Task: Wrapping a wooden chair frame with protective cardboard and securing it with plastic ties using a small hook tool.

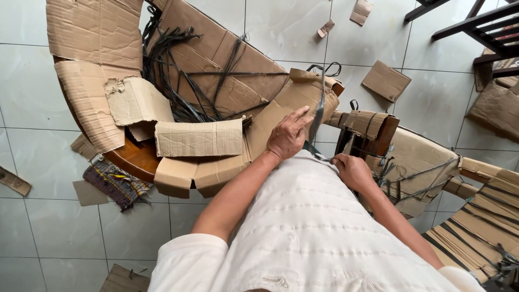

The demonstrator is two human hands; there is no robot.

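Observation:
My left hand [289, 135] presses flat on a brown cardboard wrap [294, 97] that covers part of a wooden furniture piece [135, 157]. A black plastic strap [320, 105] runs over that cardboard, right beside my fingers. My right hand [352, 170] is closed near my waist, pinching the lower end of the black strap. Next to it stands a dark wooden post [373, 132] wrapped in cardboard strips. A tangle of loose black straps [184, 81] lies on the cardboard further left.
Torn cardboard pieces [385, 81] lie scattered on the white tiled floor [48, 227]. A woven mat [114, 183] sticks out under the furniture at left. More strapped cardboard-wrapped furniture [476, 216] lies at right, and dark chair legs [476, 27] stand top right.

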